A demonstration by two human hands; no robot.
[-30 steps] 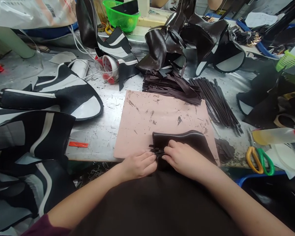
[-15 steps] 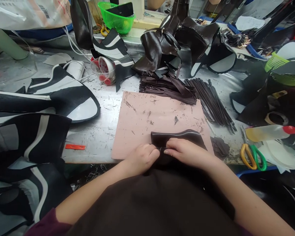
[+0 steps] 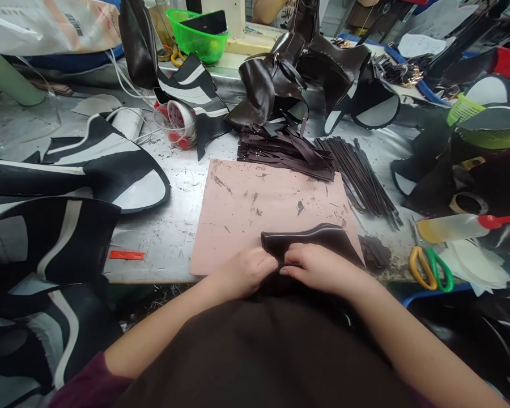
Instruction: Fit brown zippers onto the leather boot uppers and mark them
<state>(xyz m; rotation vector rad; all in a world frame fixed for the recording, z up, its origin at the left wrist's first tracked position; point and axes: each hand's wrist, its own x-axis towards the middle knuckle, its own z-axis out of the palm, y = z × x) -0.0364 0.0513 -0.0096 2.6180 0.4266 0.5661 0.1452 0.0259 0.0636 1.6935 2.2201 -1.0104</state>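
Observation:
A dark brown, glossy leather boot upper [image 3: 318,235] lies over the near edge of a pink cutting mat [image 3: 246,209], its lower part lost against my dark apron. My left hand [image 3: 253,269] is closed, with thumb and fingers pinching the piece's near edge. Close beside it, my right hand [image 3: 312,263] pinches the same edge, fingers on top and thumb beneath. The fingertips of both hands almost meet. What lies under the hands is hidden.
Brown leather strips [image 3: 284,153] and thin dark cords [image 3: 363,175] lie beyond the mat. Scissors [image 3: 431,269] and a glue bottle [image 3: 454,228] sit at right. Black-and-white boot pieces [image 3: 123,170] cover the left. A green basket [image 3: 204,37] stands behind.
Both hands still pinch the boot upper, with the right thumb and fingers slightly shifted along its edge. The whole view has moved a little.

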